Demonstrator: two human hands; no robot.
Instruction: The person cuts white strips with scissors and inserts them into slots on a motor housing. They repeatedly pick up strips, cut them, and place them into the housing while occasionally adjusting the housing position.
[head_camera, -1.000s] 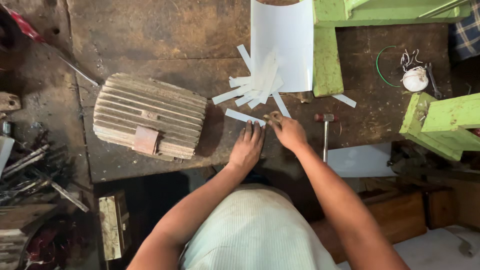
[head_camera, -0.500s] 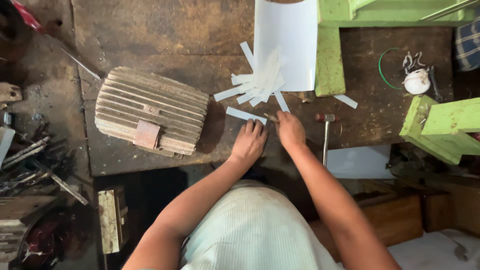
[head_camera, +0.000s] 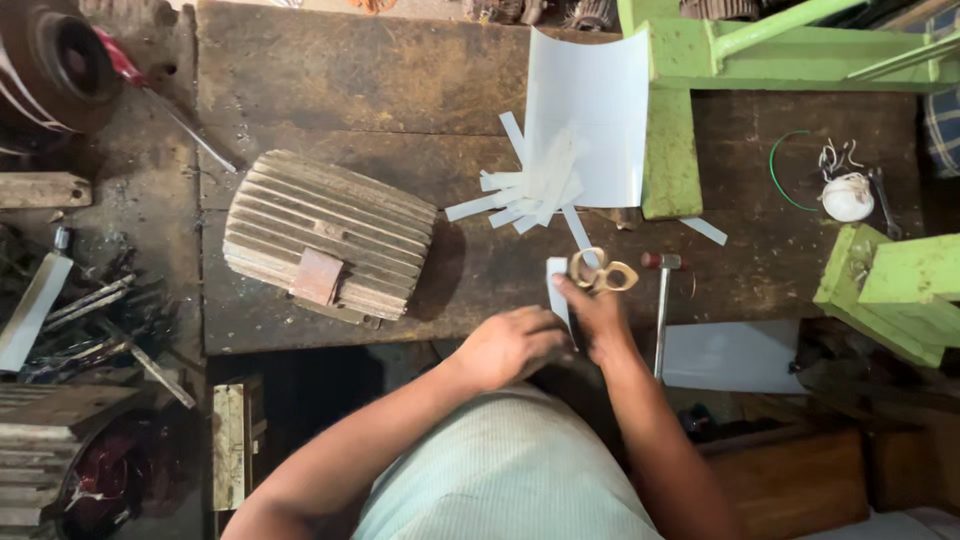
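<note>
Right hand gripped brass-coloured metal scissors | left hand pinched narrow white paper strip at worn wooden bench edge | risk: fingers close to blades, possible nick.

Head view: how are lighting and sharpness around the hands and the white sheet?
Head view: even daylight; the large white sheet is bright, nearly blown out; the finned motor housing casts a soft shadow to its right; the right hand with scissors and left hand on the paper strip look slightly soft; the floor at left is dim.
</note>
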